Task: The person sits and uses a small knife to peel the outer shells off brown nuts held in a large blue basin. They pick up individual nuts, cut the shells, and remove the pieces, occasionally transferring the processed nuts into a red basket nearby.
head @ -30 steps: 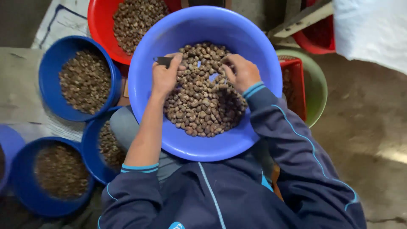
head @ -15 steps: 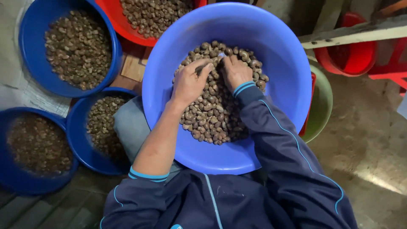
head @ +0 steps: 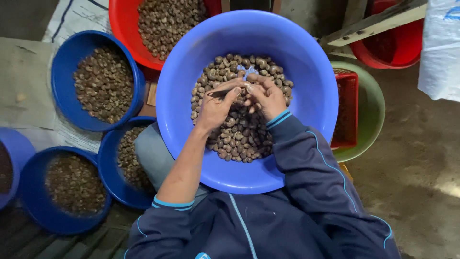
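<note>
Both hands meet over the middle of a large blue basin [head: 306, 144] that rests on the person's lap, half filled with brown cashew nuts [head: 239, 134] in their shells. The left hand [head: 215, 108] pinches a thin dark tool [head: 224, 91] (a small pick or blade, too slender to tell which) between thumb and forefinger; its long axis runs roughly left to right, the tip pointing toward the other hand. The right hand [head: 266, 96] is curled closed on a single nut [head: 249, 85] held at its fingertips, just beside the tool's tip and apparently touching it; the nut is mostly hidden by the fingers. So the held nut lies immediately to the right of the tool, above the heap, with the right hand the nearer of the two; the left forearm is bare, the right covered by a navy sleeve [head: 306, 163] with a light blue stripe.

Around the lap stand other vessels on a rough concrete floor [head: 421, 158]: a red basin [head: 127, 33] of nuts at the top; a dark blue basin [head: 62, 67] of nuts to the left; two more dark blue ones lower left, one partly under the big basin; a green basin [head: 371, 110] holding a red crate [head: 347, 110] to the right; a white sack [head: 441, 48] at the upper right corner.
</note>
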